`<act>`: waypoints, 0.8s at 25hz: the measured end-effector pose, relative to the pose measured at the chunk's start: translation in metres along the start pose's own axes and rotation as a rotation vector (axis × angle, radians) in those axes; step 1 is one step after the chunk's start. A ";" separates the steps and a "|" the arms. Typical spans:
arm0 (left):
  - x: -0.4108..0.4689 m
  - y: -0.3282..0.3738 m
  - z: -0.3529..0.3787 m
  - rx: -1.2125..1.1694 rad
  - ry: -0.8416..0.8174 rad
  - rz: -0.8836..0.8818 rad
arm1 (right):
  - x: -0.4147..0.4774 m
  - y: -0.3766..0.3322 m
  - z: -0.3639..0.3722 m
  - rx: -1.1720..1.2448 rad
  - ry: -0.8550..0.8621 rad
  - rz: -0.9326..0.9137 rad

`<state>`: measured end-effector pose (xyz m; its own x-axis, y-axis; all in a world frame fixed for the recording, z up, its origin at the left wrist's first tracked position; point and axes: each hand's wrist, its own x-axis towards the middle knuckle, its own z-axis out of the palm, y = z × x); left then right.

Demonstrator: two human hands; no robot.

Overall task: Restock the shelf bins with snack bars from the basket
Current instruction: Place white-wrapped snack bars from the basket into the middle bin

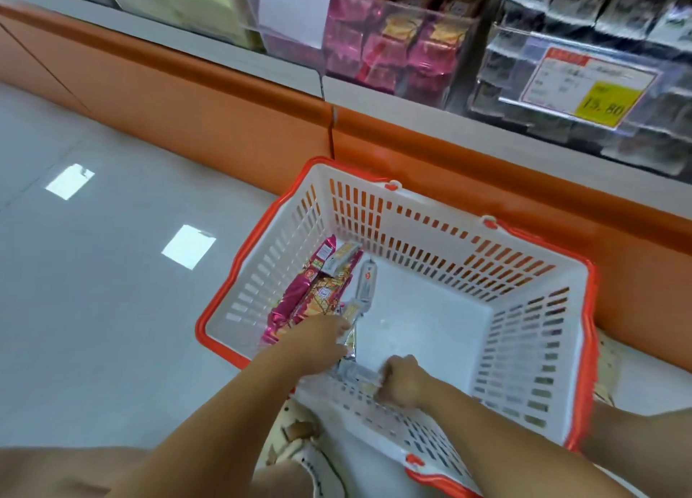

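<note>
Hands work low inside a basket (442, 231) set on the floor. The right hand (402, 381) sits at the near wall with fingers curled into a fist, its grip clamped on the end of a silver bar (355, 373) that lies flat along the wall. The left hand (322, 338) reaches in beside it, fingertips on a second silver bar (351, 342). Motion blur hides whether that grip is closed or apart.

The basket is white moulded plastic with slotted walls, a smooth floor and an orange rim with orange handle clips. Most of its floor is bare. The remaining snack bars are gathered at its left side. The pink bars (296, 303) are long, glossy magenta foil packs with a yellow-orange lattice print and small white labels too small to read. Another foil bar (366, 284), silver with a small red mark, lies just beside them.

Pale grey glossy floor tiles (112, 273) mirror two ceiling lights. Behind the basket runs the smooth orange shelf base (232, 123). Above it stand clear acrylic bins (442, 63). One holds pink foil packs (374, 48), one to the right holds dark packs (599, 10), and one to the left holds pale green ones (187, 3). A red-and-yellow price tag (595, 85) reads "15.80". Its other print is blurred.
</note>
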<state>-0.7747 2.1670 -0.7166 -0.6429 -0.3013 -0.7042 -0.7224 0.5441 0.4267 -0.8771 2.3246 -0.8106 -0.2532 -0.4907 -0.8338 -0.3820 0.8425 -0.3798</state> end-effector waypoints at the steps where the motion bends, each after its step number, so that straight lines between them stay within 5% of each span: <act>1: -0.002 0.002 0.000 -0.006 0.005 -0.002 | -0.007 0.002 -0.007 0.200 -0.016 -0.002; 4: -0.008 0.011 0.000 -0.103 0.052 -0.043 | -0.037 0.001 -0.037 0.602 0.058 -0.095; 8: -0.019 0.029 -0.015 -0.887 0.018 -0.057 | -0.080 -0.017 -0.083 0.712 0.238 -0.299; 10: -0.029 0.039 -0.025 -1.098 0.007 0.027 | -0.102 -0.021 -0.096 0.764 0.274 -0.364; 20: -0.093 0.100 -0.073 -1.005 0.142 0.339 | -0.196 -0.019 -0.150 0.821 0.463 -0.502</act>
<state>-0.8055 2.1925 -0.5671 -0.8264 -0.3793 -0.4162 -0.3373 -0.2584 0.9053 -0.9539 2.3714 -0.5800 -0.6125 -0.7140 -0.3392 0.1356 0.3279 -0.9349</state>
